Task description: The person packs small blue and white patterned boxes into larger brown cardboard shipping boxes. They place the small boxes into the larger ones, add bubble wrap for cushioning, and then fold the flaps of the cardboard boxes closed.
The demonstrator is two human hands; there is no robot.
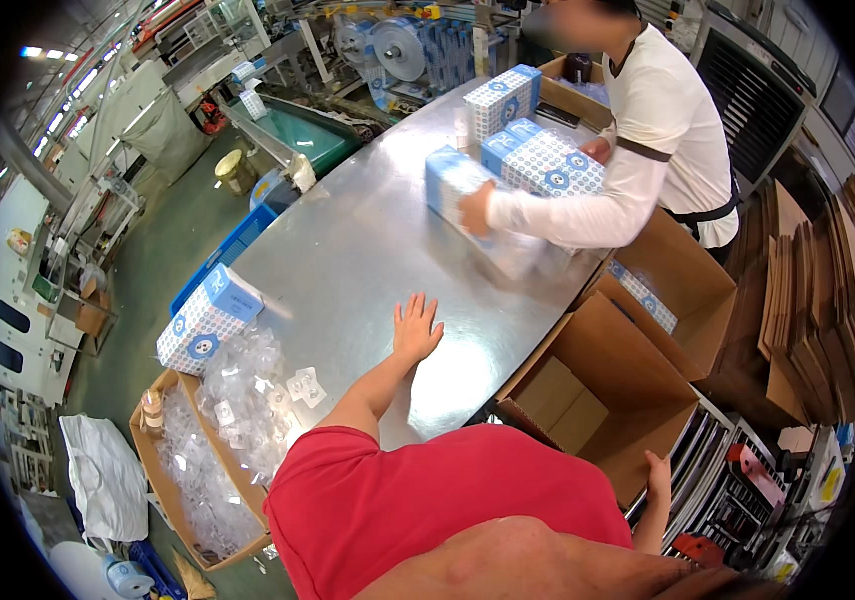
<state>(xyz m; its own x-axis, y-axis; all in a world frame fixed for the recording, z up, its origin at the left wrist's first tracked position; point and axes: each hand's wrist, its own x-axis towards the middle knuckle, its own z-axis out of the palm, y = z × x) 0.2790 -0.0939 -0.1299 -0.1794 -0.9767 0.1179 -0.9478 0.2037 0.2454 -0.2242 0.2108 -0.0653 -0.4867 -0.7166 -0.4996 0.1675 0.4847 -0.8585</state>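
Observation:
My left hand (415, 328) lies flat on the shiny metal table (337, 255), palm down and fingers spread, with nothing in it. At the lower right my right hand (657, 476) grips the near wall of an open cardboard box (627, 385), whose bottom flaps show inside. Farther up the table, a co-worker's hand (477, 210) holds a blue-and-white patterned pack (455, 180), blurred by motion. Two more such packs, a lying one (543, 160) and an upright one (503, 98), are near the co-worker.
Another patterned pack (209, 320) stands at the table's left edge, beside a pile of clear plastic pieces (247, 390). A carton (232, 470) of these pieces sits below. A second open box (692, 290) holds a pack. Flattened cardboard (807, 290) leans at the right.

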